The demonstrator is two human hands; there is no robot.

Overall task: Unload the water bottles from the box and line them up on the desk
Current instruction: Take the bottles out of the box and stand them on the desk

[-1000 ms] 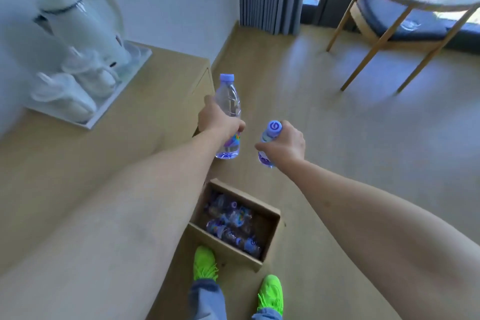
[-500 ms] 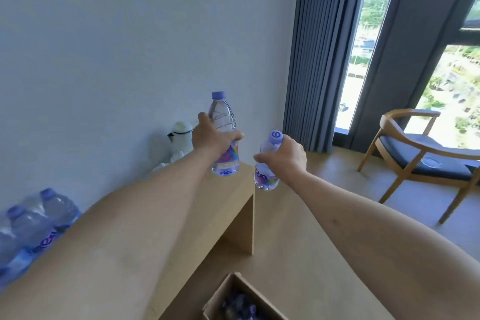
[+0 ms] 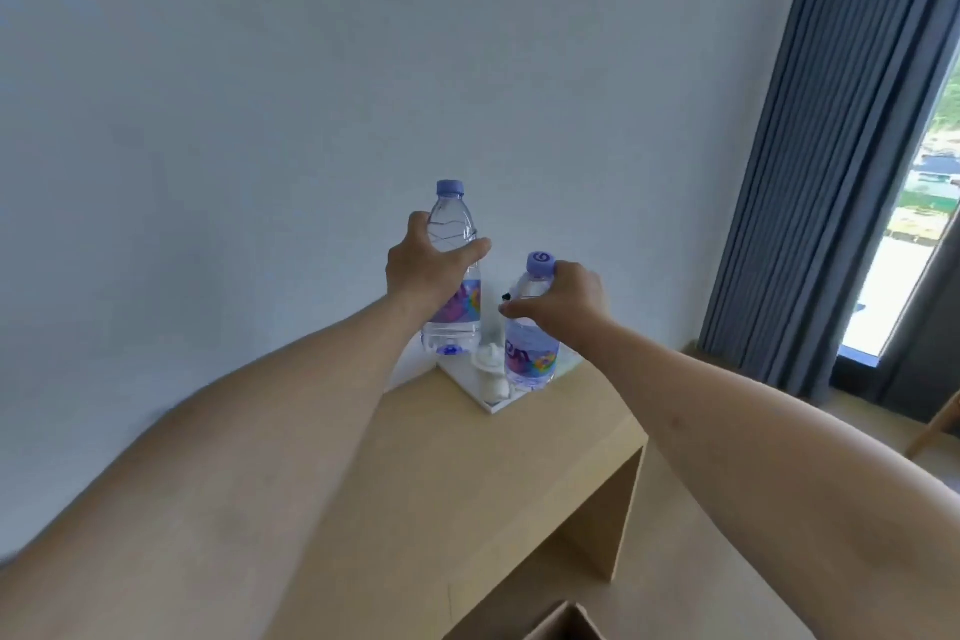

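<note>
Purple-capped bottles (image 3: 451, 244) (image 3: 531, 353) stand upright, one gripped in each hand (image 3: 423, 270) (image 3: 569, 304), seemingly above the desk (image 3: 519, 457).

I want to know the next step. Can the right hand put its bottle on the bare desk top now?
Probably yes. The right hand grips its bottle above the desk, near the white tray. The wood in front of the tray looks bare, and the left hand stays to the side.

Tray (image 3: 496, 404) on desk (image 3: 498, 473) far end – box (image 3: 563, 623) on floor before desk
</note>
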